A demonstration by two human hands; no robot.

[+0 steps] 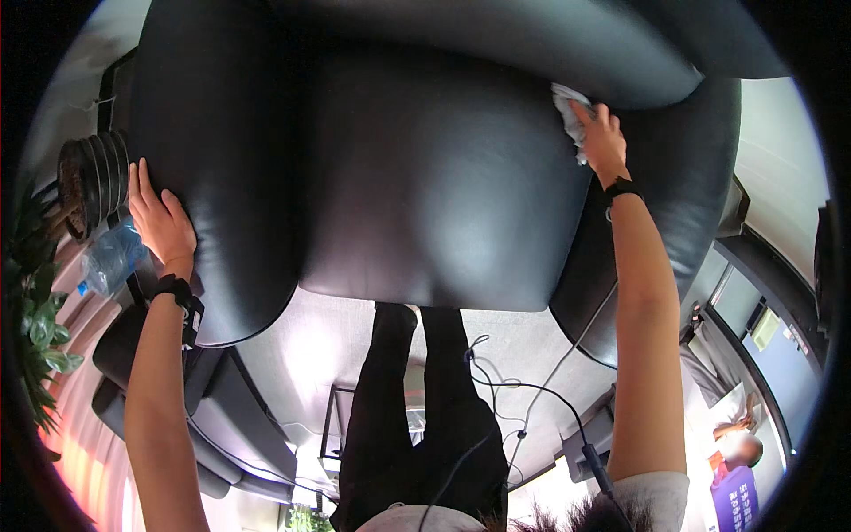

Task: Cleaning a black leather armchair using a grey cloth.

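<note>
A black leather armchair fills the space before me, its broad seat cushion [425,179] between two rounded armrests. My right hand [604,141] presses a crumpled whitish cloth [570,120] against the right rear edge of the seat, close to where the backrest [565,46] meets it. The palm hides part of the cloth. On the outer side of the left armrest [226,186] rests my left hand [159,223], flat, with nothing in it and some fingers apart. Both wrists wear black straps.
Left of the chair are a ribbed dark plant pot [100,176], a large clear water bottle [113,259] and leafy plants [46,332]. Loose cables [518,384] hang by my legs. Another dark sofa [233,412] stands behind me; a person [734,439] sits at far right.
</note>
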